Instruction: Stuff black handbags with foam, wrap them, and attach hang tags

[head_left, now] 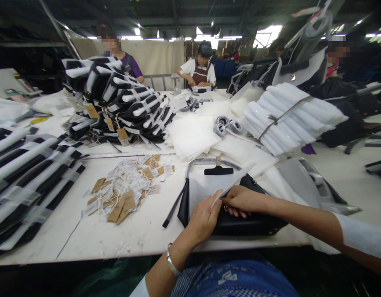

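Observation:
A black handbag (pixel 240 225) lies on the white table in front of me, with a wrapped handle and a gold-coloured clasp. Over its upper part rests a white packing sheet (pixel 202 185), one edge raised. My left hand (pixel 205 216) pinches that raised edge between thumb and fingers. Beside it, my right hand (pixel 240 201) is curled at the bag's front by the clasp, its fingertips partly hidden; what it grips I cannot make out. A brown tag (pixel 218 161) stands at the bag's top, above a black strip (pixel 218 170).
Loose paper tags (pixel 125 189) with strings form a heap to the left. Wrapped black bags (pixel 116 99) are piled behind it, with more bags (pixel 29 185) at far left. A tied white bundle (pixel 292 117) and flat white sheets (pixel 193 134) lie beyond. Co-workers (pixel 199 70) sit across the table.

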`<act>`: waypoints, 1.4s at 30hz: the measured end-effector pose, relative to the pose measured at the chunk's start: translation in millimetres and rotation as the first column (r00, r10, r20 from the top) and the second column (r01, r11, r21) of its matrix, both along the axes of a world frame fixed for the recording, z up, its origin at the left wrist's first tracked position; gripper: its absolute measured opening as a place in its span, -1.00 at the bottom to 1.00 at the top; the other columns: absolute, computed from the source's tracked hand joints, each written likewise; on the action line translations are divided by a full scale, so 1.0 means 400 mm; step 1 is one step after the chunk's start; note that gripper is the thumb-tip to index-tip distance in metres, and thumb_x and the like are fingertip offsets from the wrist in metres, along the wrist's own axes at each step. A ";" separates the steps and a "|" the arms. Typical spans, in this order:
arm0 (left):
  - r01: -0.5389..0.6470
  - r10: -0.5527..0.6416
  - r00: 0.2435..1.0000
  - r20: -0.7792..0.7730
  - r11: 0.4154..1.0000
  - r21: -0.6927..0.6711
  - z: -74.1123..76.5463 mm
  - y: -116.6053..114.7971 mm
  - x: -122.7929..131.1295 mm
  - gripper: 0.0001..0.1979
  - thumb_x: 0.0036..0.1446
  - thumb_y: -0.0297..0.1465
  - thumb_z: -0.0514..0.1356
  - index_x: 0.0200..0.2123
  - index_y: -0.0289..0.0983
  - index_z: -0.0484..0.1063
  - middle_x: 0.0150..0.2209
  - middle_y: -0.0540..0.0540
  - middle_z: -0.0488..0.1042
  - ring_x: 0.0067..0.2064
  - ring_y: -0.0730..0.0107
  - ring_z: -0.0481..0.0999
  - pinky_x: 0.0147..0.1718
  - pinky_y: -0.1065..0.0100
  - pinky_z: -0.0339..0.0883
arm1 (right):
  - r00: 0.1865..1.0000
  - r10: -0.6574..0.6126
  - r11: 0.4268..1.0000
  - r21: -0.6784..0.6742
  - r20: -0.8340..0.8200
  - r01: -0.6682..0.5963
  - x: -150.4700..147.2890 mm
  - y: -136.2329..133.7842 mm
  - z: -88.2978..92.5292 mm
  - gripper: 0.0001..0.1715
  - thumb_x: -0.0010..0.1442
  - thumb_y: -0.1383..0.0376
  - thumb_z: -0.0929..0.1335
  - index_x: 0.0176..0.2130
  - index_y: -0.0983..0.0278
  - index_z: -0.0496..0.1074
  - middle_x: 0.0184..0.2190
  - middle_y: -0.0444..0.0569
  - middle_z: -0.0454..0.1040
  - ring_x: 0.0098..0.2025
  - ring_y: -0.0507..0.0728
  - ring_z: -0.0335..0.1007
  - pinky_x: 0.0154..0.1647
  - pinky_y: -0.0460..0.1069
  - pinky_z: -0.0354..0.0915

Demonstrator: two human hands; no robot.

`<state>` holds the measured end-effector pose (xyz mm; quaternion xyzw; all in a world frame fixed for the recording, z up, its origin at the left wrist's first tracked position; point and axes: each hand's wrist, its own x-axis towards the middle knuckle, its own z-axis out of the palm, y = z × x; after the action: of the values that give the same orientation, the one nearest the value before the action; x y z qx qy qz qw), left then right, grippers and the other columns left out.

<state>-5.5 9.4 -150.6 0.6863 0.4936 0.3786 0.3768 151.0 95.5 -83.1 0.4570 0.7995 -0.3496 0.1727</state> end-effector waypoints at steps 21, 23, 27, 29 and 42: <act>0.265 -0.038 0.766 -0.642 0.928 0.262 -0.048 -0.023 0.024 -0.52 0.36 -0.10 0.03 0.30 0.08 0.19 0.39 -0.19 0.11 0.40 0.01 0.10 0.30 -0.13 0.07 | 0.487 0.779 0.527 0.834 -0.396 -0.165 0.225 -0.177 -0.035 -0.66 0.32 0.41 0.25 0.06 0.40 0.42 -0.25 0.12 0.61 -0.25 0.10 0.54 -0.25 -0.03 0.46; 0.269 -0.027 0.755 -0.655 0.924 0.271 -0.048 -0.024 0.025 -0.52 0.36 -0.12 0.03 0.31 0.06 0.18 0.39 -0.20 0.10 0.40 0.00 0.09 0.30 -0.14 0.07 | 0.535 0.744 0.536 0.836 -0.400 -0.120 0.206 -0.168 0.019 -0.62 0.31 0.42 0.26 0.09 0.35 0.41 -0.22 0.10 0.62 -0.21 0.12 0.54 -0.18 0.01 0.46; 0.278 -0.029 0.737 -0.676 0.924 0.264 -0.043 -0.028 0.026 -0.52 0.37 -0.13 0.03 0.31 -0.01 0.20 0.39 -0.24 0.10 0.40 -0.03 0.07 0.30 -0.16 0.05 | 0.724 0.533 0.692 0.718 -0.438 -0.076 0.174 -0.111 0.000 -0.64 0.35 0.40 0.21 0.02 0.26 0.49 -0.17 0.09 0.59 -0.11 0.15 0.51 -0.05 0.04 0.43; 0.291 -0.028 0.728 -0.685 0.917 0.272 -0.040 -0.032 0.020 -0.52 0.36 -0.14 0.04 0.32 0.03 0.18 0.40 -0.23 0.09 0.40 -0.04 0.07 0.30 -0.17 0.06 | 0.771 0.399 0.806 0.591 -0.496 -0.036 0.171 -0.080 -0.056 -0.68 0.35 0.37 0.23 -0.02 0.28 0.49 -0.14 0.09 0.57 -0.10 0.14 0.49 -0.05 0.03 0.43; 0.473 -0.253 0.676 -0.692 0.869 0.144 -0.009 -0.014 -0.040 -0.42 0.32 -0.02 0.03 0.36 0.12 0.04 0.43 -0.20 -0.01 0.43 -0.01 -0.05 0.31 -0.19 -0.03 | 0.794 0.377 0.854 0.510 -0.476 -0.100 0.191 -0.079 -0.152 -0.60 0.35 0.39 0.21 0.10 0.27 0.43 -0.01 0.12 0.50 0.04 0.17 0.40 0.06 0.06 0.37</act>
<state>-21.4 3.6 -154.3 0.9098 0.3783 0.1041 0.1355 227.2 63.9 -143.9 0.2532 0.9260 -0.2433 -0.1386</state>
